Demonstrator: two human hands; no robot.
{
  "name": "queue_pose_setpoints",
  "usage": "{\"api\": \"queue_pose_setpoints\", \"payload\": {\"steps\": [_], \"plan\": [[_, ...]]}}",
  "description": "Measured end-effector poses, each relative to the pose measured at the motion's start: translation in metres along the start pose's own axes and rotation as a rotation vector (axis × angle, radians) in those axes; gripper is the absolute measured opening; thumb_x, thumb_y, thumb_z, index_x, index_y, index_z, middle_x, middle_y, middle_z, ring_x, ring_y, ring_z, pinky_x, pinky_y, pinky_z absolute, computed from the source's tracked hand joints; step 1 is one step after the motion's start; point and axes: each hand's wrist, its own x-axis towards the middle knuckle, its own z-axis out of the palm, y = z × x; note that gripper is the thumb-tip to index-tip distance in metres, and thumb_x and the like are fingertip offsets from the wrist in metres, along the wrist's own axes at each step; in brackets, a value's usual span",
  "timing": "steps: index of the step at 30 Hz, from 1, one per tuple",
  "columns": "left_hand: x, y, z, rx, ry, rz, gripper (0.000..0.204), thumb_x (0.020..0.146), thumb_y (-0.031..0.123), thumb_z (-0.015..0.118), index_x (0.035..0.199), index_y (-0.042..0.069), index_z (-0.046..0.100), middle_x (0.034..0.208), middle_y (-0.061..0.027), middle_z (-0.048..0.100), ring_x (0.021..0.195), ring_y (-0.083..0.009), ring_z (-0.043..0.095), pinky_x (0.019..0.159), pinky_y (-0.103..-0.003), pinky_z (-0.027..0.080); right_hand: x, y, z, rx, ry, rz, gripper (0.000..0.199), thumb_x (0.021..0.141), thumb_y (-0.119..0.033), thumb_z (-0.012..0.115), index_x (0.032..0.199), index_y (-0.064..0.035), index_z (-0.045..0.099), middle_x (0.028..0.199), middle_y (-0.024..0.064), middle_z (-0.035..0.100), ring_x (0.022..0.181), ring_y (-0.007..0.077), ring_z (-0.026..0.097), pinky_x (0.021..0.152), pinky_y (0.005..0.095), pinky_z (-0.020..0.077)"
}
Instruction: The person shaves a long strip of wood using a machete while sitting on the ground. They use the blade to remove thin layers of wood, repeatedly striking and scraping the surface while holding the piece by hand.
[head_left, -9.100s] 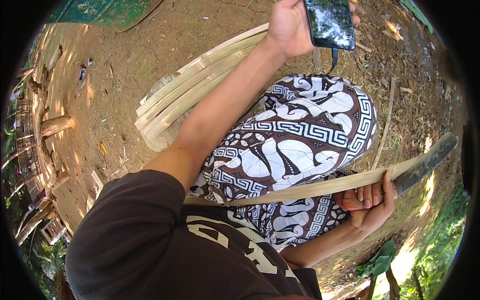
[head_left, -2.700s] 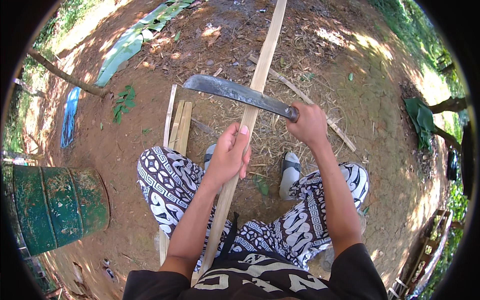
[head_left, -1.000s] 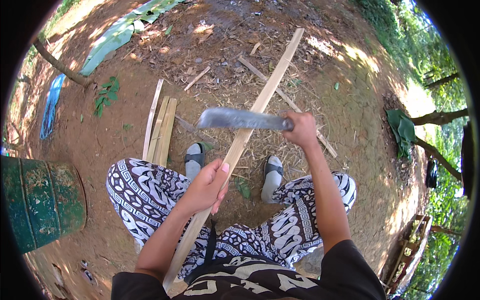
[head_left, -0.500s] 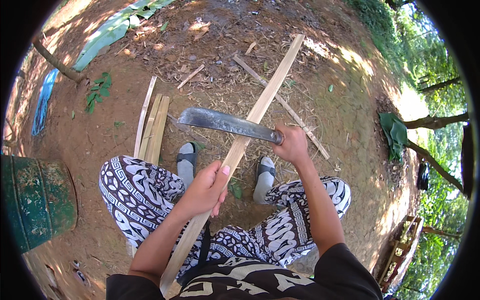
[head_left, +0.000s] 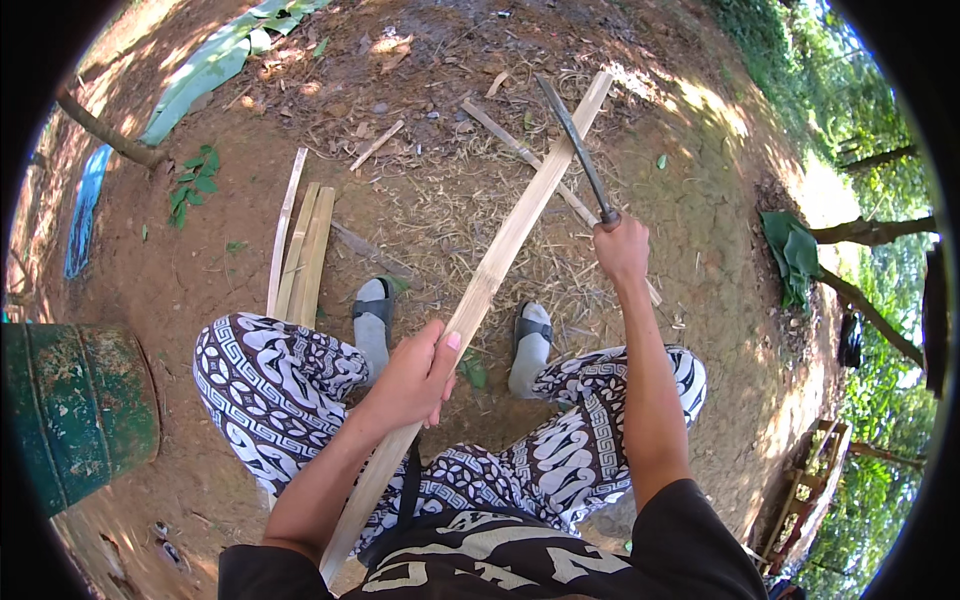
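Note:
My left hand (head_left: 412,378) is wrapped round a long, flat, pale strip of split wood or bamboo (head_left: 510,243). The strip slants from beside my left hip up to the far right. In my right hand (head_left: 622,248) I grip the handle of a machete (head_left: 578,140), its dark blade seen almost edge-on. The blade crosses the strip near its far end; whether it touches the wood I cannot tell. My right fist closes round the handle and hides most of it.
Several finished-looking pale strips (head_left: 306,255) lie left of my feet. A thin stick (head_left: 520,150) and scattered shavings (head_left: 440,225) cover the ground ahead. A rusty green drum (head_left: 85,410) stands at the left; a large leaf (head_left: 205,75) lies at the far left.
My right hand has moved away and to the right with the machete. Its blade has swung from lying across the strip's middle to pointing away near the far end. My left hand stays put.

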Motion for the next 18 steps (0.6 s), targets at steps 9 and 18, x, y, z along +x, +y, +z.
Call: {"api": "queue_pose_setpoints", "payload": {"steps": [9,18], "plan": [[-0.005,-0.002,-0.002,0.076,0.026,0.013,0.031,0.108,0.029,0.038,0.09,0.003,0.039,0.056,-0.0049,0.05,0.036,-0.0128,0.05,0.032,-0.028,0.04,-0.026,-0.027,-0.006,0.005,-0.159,-0.198,0.019,0.076,-0.021,0.063,0.081,-0.0037,0.069,0.071,0.0228,0.067,0.067,0.0384,0.067,0.068,0.0491,0.0535],[0.0,-0.004,-0.001,0.039,0.058,-0.004,0.03,0.107,0.027,0.038,0.09,0.003,0.039,0.056,-0.0061,0.051,0.036,-0.0145,0.052,0.032,-0.029,0.041,-0.031,-0.026,0.002,0.076,-0.154,-0.153,0.019,0.074,-0.021,0.062,0.079,-0.0031,0.067,0.072,0.0245,0.065,0.07,0.0438,0.065,0.069,0.0504,0.0535]]}}
